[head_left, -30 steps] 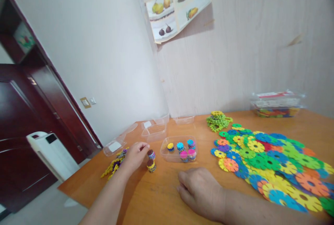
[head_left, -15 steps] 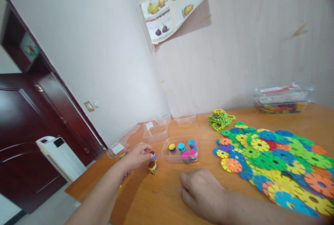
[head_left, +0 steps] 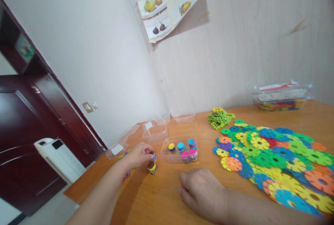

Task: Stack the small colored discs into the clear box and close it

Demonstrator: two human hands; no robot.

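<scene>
Pinched between the thumb and fingertips of the left hand (head_left: 138, 155) is a little stack (head_left: 153, 156) of tiny round colored pieces with a brown top. The fingers close on it from the side and from above. That looks like a soft, careful hold, which suits a thing so small and easy to tip. I cannot tell if the little stack stands on the table (head_left: 161, 200) or is lifted a bit. Just in front of it, almost touching, stands a second stack (head_left: 152, 168) with a brown top too. Right of the grip sits a clear tray (head_left: 164, 152), and five more small stacks stand apart inside it, where its low walls keep them together. Nearer the person and to the right, the right hand (head_left: 202, 192) lies flat on the wood, knuckles up and fingers curled under. It looks like it is resting, and I cannot tell if anything is inside it. Far to the right, big flat flower wheels (head_left: 273, 155) lie spread out in many colors, with a green pile (head_left: 219, 118) behind them. Behind the grip are empty tubs (head_left: 155, 133).
</scene>
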